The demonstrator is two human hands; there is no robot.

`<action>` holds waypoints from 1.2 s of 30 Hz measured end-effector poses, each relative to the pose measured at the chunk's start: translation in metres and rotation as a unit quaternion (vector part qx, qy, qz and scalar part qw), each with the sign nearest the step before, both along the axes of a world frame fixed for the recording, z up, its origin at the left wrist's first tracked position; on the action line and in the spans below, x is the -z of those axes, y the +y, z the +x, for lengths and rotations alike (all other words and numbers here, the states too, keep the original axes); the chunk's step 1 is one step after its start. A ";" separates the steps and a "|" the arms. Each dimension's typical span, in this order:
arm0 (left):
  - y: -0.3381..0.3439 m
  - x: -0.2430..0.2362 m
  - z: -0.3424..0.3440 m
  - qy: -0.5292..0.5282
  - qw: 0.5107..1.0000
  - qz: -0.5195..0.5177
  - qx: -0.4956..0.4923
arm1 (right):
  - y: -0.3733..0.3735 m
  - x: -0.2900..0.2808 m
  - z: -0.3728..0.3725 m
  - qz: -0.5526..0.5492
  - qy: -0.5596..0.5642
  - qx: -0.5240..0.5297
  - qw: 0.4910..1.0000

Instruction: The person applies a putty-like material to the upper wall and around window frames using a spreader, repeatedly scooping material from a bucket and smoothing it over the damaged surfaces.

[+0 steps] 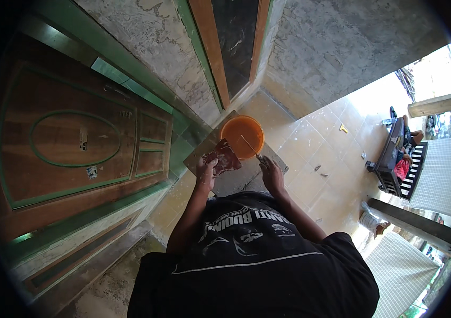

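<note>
An orange bucket stands on a grey, stained board in front of me. My left hand is closed on the edge of a flat dark-red sheet smeared with pale paste, close against the bucket's near left side. In my right hand is a slim tool with a thin shaft, its far end over or inside the bucket. Whether that tool has a flat blade seen edge-on, I cannot tell. What the bucket holds is not clear.
A brown wooden door with green trim lies to my left. Rough plastered walls rise ahead, beside a window frame. On the tiled floor are a small yellow object and scraps. A person sits on a dark bench at right.
</note>
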State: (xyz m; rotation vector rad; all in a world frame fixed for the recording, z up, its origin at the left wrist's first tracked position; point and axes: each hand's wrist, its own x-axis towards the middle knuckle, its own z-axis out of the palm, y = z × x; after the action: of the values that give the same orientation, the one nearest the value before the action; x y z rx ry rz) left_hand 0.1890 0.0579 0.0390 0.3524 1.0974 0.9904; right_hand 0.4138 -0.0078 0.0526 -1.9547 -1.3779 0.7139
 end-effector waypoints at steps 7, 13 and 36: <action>0.001 -0.012 -0.005 0.017 0.999 0.009 -0.033 | -0.006 -0.003 0.007 -0.005 -0.145 -0.037 0.989; 0.001 -0.011 -0.010 0.032 0.999 0.019 -0.032 | -0.004 0.006 0.007 -0.030 -0.048 -0.016 0.998; 0.038 -0.051 -0.026 -0.117 0.985 0.036 0.120 | 0.016 -0.054 0.035 0.043 -0.146 -0.171 0.973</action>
State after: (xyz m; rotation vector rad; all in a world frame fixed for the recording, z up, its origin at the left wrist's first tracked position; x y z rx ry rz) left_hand 0.1635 0.0956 0.0901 0.4058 0.7886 0.8341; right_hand 0.4491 0.0079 0.1061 -1.8251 -1.9239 0.5185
